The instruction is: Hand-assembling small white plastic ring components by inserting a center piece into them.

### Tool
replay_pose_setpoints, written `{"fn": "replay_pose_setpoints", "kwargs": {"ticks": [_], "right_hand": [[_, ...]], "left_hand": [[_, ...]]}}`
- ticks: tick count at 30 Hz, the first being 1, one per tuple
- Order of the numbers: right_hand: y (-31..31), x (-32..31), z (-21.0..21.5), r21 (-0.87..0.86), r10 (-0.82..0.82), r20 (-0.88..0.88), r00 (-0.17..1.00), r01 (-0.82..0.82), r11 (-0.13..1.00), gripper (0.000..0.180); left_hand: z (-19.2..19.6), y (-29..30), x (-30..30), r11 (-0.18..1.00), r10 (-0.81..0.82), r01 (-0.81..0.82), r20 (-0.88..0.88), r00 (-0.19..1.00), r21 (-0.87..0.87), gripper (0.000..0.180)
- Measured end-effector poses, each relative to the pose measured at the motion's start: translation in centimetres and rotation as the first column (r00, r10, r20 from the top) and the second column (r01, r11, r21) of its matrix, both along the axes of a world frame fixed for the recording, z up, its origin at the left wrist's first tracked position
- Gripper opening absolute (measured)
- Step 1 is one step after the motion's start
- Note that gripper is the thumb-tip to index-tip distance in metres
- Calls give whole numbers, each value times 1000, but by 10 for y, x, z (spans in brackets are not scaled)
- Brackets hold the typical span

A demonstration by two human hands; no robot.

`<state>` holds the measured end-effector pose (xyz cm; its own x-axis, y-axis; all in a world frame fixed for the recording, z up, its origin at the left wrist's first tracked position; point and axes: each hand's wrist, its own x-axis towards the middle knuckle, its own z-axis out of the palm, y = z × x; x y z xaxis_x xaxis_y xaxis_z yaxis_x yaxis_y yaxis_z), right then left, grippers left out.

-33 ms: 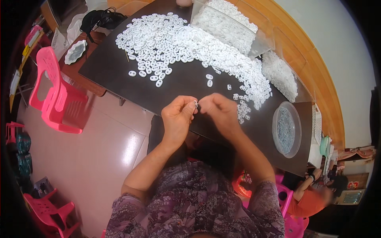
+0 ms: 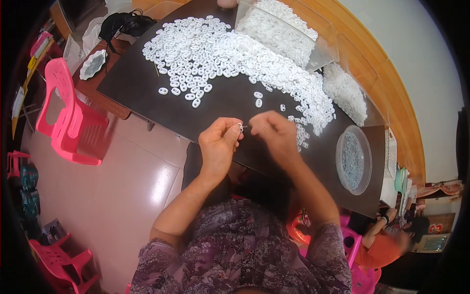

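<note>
Over the near edge of the dark table (image 2: 132, 98), my left hand (image 2: 215, 144) pinches a small white plastic piece (image 2: 240, 126) between thumb and forefinger. Just to its right, my right hand (image 2: 279, 134) is closed, its fingertips a short gap away and slightly blurred. A tiny thin bit, too small to name, shows in that gap; I cannot tell which hand has it. Ahead of my hands lies a wide heap of white oval two-hole pieces (image 2: 188, 46). Smaller white rectangular two-hole pieces (image 2: 313, 105) spread on the right, partly behind my right hand.
A clear round tub (image 2: 367, 147) of small grey-blue bits stands at the right. Clear bins (image 2: 238, 22) of white pieces line the back. Pink chairs (image 2: 63, 112) stand at left. A person in orange (image 2: 382, 250) sits at lower right.
My right hand has drawn slightly right, away from the white piece, widening the gap between my hands. My left hand keeps its pinch almost in place.
</note>
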<state>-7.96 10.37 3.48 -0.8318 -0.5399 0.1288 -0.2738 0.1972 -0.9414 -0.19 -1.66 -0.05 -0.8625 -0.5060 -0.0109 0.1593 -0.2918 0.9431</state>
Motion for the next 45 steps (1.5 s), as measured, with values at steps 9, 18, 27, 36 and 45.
{"fn": "replay_pose_setpoints", "kwargs": {"ticks": [9,18,27,36,45], "right_hand": [[-18,-55,-23,487,20,-724,689,491,722,15],[-8,-52,-28,339,-28,-633,773,310,888,11],[13,-22,0,-184,112,360,926,-48,982,18],[15,-11,3,-280,96,391,915,19,960,19],[11,-3,1,-247,45,304,952,33,968,17]], "left_hand": [[1,0,-3,996,14,-14,2,1000,88,11],[0,0,0,995,4,-4,-7,1000,95,12],[16,5,6,995,-18,20,-21,1000,103,16],[22,16,9,997,6,-6,3,1000,77,19],[18,20,11,1000,14,-14,4,1000,16,19]]}}
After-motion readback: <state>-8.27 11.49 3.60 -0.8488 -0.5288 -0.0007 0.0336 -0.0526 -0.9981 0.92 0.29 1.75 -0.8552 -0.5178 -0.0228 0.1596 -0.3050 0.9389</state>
